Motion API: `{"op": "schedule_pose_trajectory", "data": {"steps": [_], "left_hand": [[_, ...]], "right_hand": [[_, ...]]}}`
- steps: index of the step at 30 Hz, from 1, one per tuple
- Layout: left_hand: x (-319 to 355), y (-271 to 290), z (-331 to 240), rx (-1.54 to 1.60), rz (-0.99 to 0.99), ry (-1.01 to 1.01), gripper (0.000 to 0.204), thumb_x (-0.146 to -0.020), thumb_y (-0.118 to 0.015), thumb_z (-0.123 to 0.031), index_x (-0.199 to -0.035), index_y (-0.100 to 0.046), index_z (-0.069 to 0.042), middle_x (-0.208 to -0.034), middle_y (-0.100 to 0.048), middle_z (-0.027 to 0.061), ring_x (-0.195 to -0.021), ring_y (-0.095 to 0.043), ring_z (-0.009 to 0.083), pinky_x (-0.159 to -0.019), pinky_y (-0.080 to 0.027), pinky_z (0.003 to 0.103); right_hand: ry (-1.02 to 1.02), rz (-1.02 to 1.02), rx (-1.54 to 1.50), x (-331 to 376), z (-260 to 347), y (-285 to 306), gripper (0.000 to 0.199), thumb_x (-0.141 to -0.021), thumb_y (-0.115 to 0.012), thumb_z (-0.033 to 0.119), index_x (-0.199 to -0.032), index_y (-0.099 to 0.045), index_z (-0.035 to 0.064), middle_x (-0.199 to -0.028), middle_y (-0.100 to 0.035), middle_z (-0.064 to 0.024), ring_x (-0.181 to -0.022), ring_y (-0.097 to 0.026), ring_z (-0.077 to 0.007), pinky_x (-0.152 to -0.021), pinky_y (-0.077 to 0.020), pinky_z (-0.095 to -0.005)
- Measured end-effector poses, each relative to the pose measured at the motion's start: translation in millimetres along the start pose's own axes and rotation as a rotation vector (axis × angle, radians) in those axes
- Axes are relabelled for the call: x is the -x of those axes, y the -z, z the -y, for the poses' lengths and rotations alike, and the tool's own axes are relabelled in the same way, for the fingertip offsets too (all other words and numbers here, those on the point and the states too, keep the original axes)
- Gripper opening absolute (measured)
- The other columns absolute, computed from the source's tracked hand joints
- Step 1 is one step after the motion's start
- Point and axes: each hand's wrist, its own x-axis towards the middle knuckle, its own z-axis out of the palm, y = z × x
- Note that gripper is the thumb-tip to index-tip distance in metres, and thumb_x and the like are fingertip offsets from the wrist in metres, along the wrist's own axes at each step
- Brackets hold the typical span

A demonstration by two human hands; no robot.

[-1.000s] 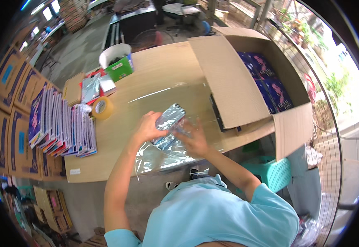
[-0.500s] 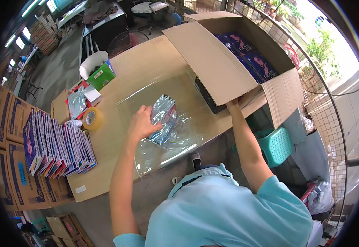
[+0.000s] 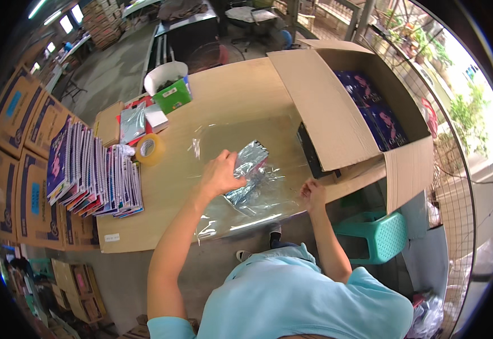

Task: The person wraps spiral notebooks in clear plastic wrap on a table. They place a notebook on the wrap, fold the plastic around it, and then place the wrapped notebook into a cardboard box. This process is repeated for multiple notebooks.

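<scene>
The left hand (image 3: 222,174) clasps a shiny plastic-wrapped rectangular bundle (image 3: 252,162); whether the right hand (image 3: 313,195), fingers curled by the pale wooden table's (image 3: 238,90) front edge, holds anything, I can't tell.

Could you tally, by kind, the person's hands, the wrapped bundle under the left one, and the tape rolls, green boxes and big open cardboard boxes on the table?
Hands: 2, left hand and right hand
Wrapped bundle: 1
Tape roll: 1
Green box: 1
Big open cardboard box: 1
Total: 6
</scene>
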Motion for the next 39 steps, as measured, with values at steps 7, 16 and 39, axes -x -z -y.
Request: {"op": "schedule_pose_trajectory", "data": {"steps": [7, 16, 39], "left_hand": [[3, 6, -7, 0.026, 0.048, 0.002, 0.060, -0.064, -0.073, -0.036, -0.110, -0.058, 0.000, -0.104, -0.058, 0.0178, -0.094, -0.062, 0.0372, -0.081, -0.052, 0.046], [-25, -57, 3, -0.035, -0.287, -0.077, 0.076, -0.061, -0.086, -0.044, -0.117, -0.056, -0.003, -0.111, -0.057, 0.0206, -0.099, -0.060, 0.0373, -0.086, -0.050, 0.043], [7, -96, 19, 0.429, -0.362, -0.089, 0.087, -0.077, -0.079, -0.031, -0.141, -0.031, 0.001, -0.140, -0.039, 0.0175, -0.123, -0.047, 0.0306, -0.103, -0.041, 0.045]], "right_hand": [[0.187, 0.566, 0.376, 75, 19, -145, 0.027, -0.087, -0.072, 0.025, -0.077, -0.064, 0.0012, -0.067, -0.061, -0.0043, -0.056, -0.056, -0.0114, -0.050, -0.0453, -0.0303], [0.070, 0.781, 0.973, 54, -47, -98, 0.054, -0.084, -0.065, 0.057, -0.067, -0.062, 0.0056, -0.057, -0.058, -0.0058, -0.051, -0.056, -0.0168, -0.054, -0.0491, -0.0363], [1.583, 0.856, 1.099, 94, 106, -143, 0.076, -0.043, -0.089, 0.031, -0.113, -0.064, 0.0152, -0.146, -0.036, -0.0155, -0.139, -0.020, -0.0471, -0.111, -0.0239, -0.0584]]}}
